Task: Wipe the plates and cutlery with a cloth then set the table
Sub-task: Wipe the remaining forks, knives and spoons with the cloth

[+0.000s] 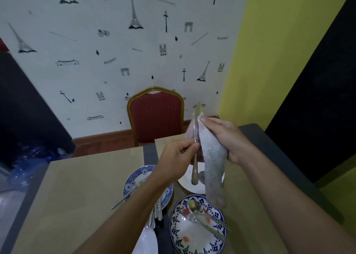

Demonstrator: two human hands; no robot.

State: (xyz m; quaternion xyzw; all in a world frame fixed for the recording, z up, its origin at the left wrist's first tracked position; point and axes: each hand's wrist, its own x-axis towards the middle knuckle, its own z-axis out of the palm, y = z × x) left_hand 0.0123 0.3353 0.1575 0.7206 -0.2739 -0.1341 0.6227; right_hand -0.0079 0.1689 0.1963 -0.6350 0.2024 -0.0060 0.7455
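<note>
My left hand [178, 155] pinches a table knife [195, 165] near its middle and holds it upright above the table, handle end down. My right hand [224, 138] presses a grey cloth [212, 167] around the knife's blade, and the rest of the cloth hangs down. Below, a blue-patterned plate [180, 232] carries a spoon [194, 207] and a fork [189, 218]. Another blue-patterned plate [134, 176] lies under my left forearm with cutlery [123, 198] on it. A white plate [187, 184] sits behind the hanging cloth. Part of one more white plate [147, 240] shows at the bottom edge.
The beige table [77, 186] has a dark strip [149, 155] down its middle. A red chair with a gold frame [156, 116] stands at the far side against the patterned wall. More cutlery [157, 214] lies between the plates.
</note>
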